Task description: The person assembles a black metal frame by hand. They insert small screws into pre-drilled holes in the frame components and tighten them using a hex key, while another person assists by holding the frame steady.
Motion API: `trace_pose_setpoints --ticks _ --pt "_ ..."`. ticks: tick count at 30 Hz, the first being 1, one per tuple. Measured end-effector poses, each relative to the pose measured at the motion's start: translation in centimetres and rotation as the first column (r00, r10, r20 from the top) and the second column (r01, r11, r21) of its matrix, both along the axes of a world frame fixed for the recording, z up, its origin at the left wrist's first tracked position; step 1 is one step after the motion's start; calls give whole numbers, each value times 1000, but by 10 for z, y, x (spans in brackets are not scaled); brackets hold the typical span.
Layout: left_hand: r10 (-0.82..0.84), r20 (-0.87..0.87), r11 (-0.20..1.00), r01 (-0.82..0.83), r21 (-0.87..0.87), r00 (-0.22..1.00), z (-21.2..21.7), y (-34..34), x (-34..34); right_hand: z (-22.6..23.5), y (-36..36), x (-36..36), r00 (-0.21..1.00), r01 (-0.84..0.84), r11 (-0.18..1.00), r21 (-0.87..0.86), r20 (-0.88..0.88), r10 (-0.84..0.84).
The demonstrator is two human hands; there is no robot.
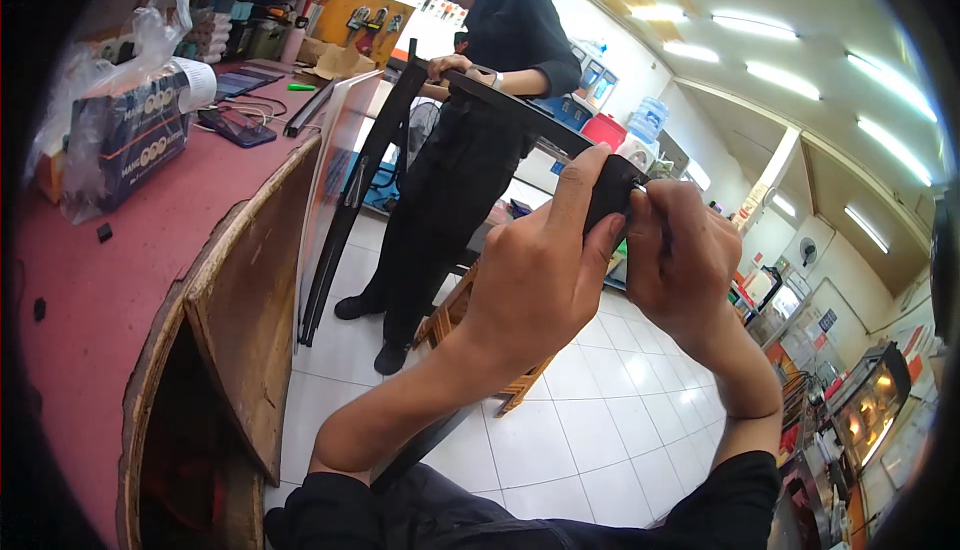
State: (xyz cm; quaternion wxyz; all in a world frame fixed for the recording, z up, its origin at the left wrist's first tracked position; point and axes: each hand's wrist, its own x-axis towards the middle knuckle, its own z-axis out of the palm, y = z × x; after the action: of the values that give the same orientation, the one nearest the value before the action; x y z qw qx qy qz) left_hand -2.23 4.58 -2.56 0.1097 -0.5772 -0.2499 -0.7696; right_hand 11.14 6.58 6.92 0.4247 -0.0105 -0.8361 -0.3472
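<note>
White tiled floor (600, 420) below, pink counter (110, 270) at left. Left hand (540, 270) clenched around the near corner of a black frame (520, 115), thumb up along its end. Right hand (680, 260) pinching the same corner from the other side, fingers curled. Both forearms raised, elbows low. Corner seemingly being fitted or adjusted; far end held up by a person in black (480, 80). Second frame (350, 200) leaning on the counter, beside a bagged box (125, 140).
</note>
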Motion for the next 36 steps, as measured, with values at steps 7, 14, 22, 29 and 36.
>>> trace_pose_setpoints --ticks 7,14,22,29,36 --pt "-70 37 997 68 46 997 -3 10 13 -2 -34 -4 943 280 903 -326 -83 -322" --pt "-149 32 988 150 -25 988 -5 7 6 -28 -33 -19 890 -272 579 -769 -430 -152" --pt "-205 -18 975 206 83 978 -9 -3 -11 -9 -24 -8 967 -238 558 -795 -139 214" --pt "-161 -36 981 164 104 986 -12 3 -4 39 -4 23 902 46 903 -428 406 146" --pt "160 -152 979 -138 147 975 -11 5 -8 60 10 10 817 -218 939 268 576 25"
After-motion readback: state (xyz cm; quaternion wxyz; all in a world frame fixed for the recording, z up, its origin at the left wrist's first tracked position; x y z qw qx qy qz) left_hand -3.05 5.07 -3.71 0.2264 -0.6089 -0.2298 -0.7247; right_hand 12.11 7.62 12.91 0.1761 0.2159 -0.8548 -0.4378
